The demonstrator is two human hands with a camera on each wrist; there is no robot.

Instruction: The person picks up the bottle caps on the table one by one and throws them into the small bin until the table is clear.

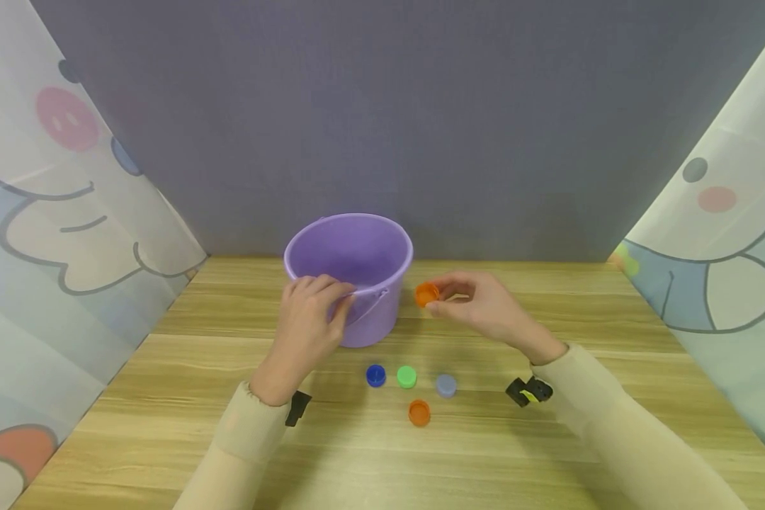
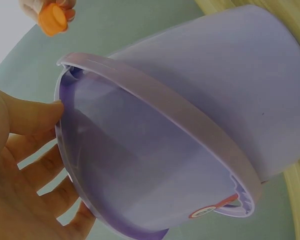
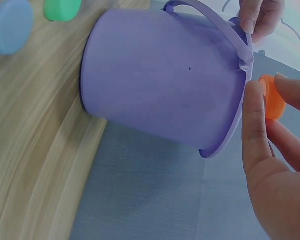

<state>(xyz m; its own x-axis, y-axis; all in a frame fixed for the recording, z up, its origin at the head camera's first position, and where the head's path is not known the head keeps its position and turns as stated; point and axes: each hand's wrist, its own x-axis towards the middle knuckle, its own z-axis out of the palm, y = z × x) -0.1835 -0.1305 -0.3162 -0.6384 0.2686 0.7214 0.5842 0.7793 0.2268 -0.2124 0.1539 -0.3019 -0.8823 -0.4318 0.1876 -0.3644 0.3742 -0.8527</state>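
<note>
A purple bucket [image 1: 376, 319] stands upright on the wooden table, its handle hanging down at the front. My left hand [image 1: 310, 319] holds the near rim of the bucket, and in the left wrist view the thumb [image 2: 35, 116] lies against that rim. Just right of the bucket, my right hand [image 1: 484, 304] pinches an orange bottle cap [image 1: 427, 294] between thumb and fingers, raised above the table. From the right wrist, this orange cap [image 3: 274, 98] appears close beside the bucket's rim.
In front of the bucket lie a dark blue cap [image 1: 375, 375], a green cap [image 1: 406, 377], a pale blue cap [image 1: 446, 385] and a second orange cap [image 1: 419, 413]. A grey panel [image 1: 382, 127] rises behind the table, with cartoon-printed curtains [image 1: 70, 212] at both sides.
</note>
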